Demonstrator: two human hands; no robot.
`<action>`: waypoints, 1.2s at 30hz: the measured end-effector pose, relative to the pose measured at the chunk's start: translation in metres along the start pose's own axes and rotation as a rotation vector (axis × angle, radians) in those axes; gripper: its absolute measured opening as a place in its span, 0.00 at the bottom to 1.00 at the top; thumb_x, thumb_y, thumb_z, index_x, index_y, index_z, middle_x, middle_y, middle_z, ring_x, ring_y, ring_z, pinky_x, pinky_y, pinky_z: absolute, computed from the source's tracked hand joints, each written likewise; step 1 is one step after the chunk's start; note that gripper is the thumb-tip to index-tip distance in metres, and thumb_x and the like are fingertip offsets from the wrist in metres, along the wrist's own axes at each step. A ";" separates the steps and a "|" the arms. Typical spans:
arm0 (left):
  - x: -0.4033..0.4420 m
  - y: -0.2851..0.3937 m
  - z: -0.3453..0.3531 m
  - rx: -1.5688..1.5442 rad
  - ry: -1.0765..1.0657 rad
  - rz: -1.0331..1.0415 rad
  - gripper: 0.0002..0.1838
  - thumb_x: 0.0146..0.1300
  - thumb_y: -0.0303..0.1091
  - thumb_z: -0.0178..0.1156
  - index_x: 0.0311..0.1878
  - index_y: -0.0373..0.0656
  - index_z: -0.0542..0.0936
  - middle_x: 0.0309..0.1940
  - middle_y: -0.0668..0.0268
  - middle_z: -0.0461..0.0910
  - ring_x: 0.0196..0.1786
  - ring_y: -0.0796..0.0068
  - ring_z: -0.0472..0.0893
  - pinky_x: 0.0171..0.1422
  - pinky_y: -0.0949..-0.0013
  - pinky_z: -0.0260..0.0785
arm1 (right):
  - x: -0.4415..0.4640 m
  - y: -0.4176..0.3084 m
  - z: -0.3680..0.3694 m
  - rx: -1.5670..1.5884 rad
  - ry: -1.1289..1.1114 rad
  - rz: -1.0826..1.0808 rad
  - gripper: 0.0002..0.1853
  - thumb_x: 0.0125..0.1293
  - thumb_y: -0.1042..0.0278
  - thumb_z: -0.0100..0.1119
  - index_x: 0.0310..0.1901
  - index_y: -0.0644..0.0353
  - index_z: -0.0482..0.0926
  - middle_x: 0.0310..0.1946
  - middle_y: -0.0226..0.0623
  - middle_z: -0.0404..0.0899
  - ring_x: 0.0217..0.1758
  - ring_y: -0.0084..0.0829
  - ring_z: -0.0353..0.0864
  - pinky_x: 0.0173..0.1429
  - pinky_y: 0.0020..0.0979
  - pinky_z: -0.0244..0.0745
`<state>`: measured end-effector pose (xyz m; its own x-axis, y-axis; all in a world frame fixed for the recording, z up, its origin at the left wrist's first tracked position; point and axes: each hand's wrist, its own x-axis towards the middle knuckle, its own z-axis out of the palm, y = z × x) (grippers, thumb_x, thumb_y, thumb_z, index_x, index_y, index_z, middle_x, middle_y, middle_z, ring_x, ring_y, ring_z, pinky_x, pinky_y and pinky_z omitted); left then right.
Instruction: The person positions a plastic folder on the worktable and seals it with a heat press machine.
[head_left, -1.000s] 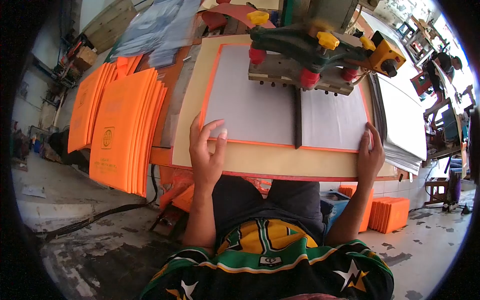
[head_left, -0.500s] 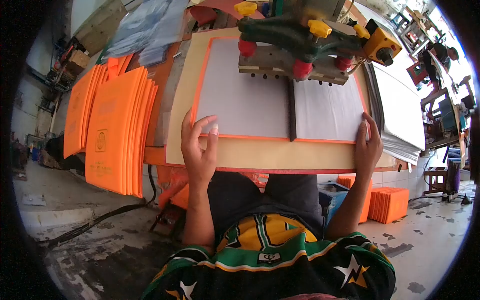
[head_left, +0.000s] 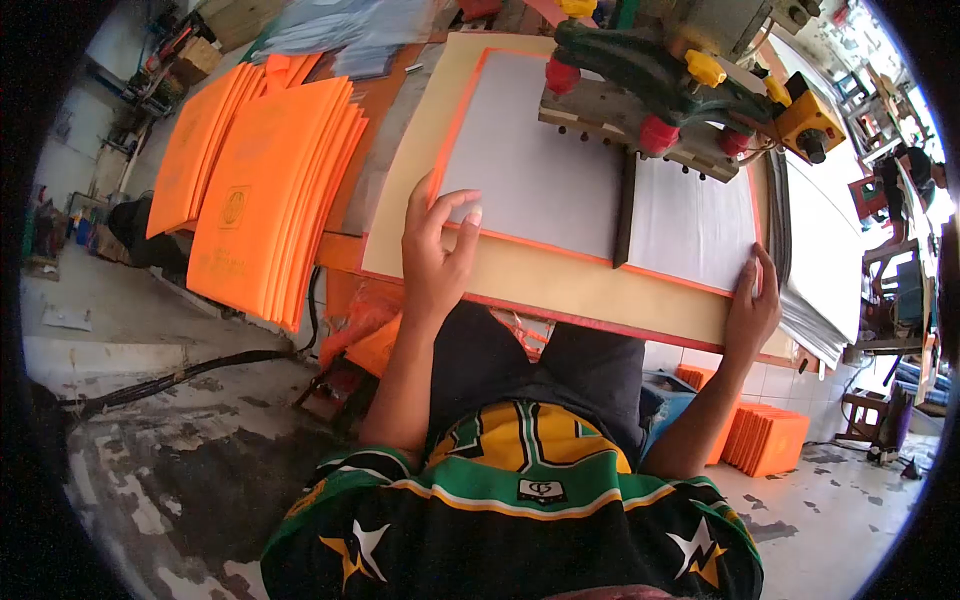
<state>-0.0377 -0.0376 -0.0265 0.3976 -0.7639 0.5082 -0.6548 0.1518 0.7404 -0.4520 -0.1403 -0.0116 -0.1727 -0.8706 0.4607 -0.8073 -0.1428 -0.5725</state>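
An orange-edged folder (head_left: 540, 150) lies open and flat on a cream board (head_left: 580, 283), with grey and whitish sheets inside and a dark strip (head_left: 625, 210) down its middle. My left hand (head_left: 440, 235) rests at the folder's lower left corner, thumb and fingers apart. At the lower right corner is my right hand (head_left: 754, 305), its fingertips on the orange edge and its fingers spread a little. Above the folder's upper part hangs a green press head (head_left: 640, 85) with red and yellow knobs, which hides some of the sheets.
Stacks of orange folders (head_left: 265, 200) stand at the left, with clear plastic sleeves (head_left: 345, 30) behind them. White sheets (head_left: 815, 240) are piled on the right. More orange folders (head_left: 765, 440) sit on the floor. A person (head_left: 915, 170) is at the far right.
The camera view has shifted and tilted. Both hands stay at the folder's lower corners, and the folder shows no clear movement on the board.
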 end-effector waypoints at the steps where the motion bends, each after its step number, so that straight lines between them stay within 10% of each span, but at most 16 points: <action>1: 0.000 0.001 0.000 -0.011 0.004 -0.004 0.11 0.80 0.33 0.68 0.58 0.39 0.90 0.63 0.60 0.81 0.62 0.68 0.85 0.51 0.70 0.81 | 0.000 0.000 0.000 0.002 0.005 -0.016 0.20 0.85 0.58 0.59 0.69 0.56 0.87 0.63 0.53 0.91 0.69 0.52 0.90 0.70 0.46 0.82; 7: 0.002 0.007 -0.003 0.012 -0.019 0.012 0.12 0.77 0.35 0.69 0.57 0.40 0.88 0.68 0.45 0.78 0.76 0.42 0.77 0.81 0.48 0.69 | 0.001 0.002 0.001 -0.007 0.000 -0.007 0.20 0.85 0.57 0.59 0.70 0.55 0.87 0.63 0.52 0.91 0.67 0.52 0.91 0.68 0.46 0.83; 36: -0.002 0.007 0.002 -0.036 0.033 -0.027 0.12 0.75 0.35 0.69 0.56 0.42 0.90 0.73 0.46 0.77 0.81 0.43 0.74 0.84 0.48 0.67 | 0.004 0.018 0.002 -0.022 -0.080 0.008 0.23 0.88 0.50 0.56 0.73 0.53 0.85 0.69 0.46 0.88 0.72 0.49 0.88 0.71 0.46 0.81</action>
<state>-0.0444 -0.0363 -0.0233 0.4361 -0.7470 0.5019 -0.6202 0.1546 0.7691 -0.4658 -0.1477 -0.0213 -0.1341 -0.9066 0.4000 -0.8184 -0.1263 -0.5606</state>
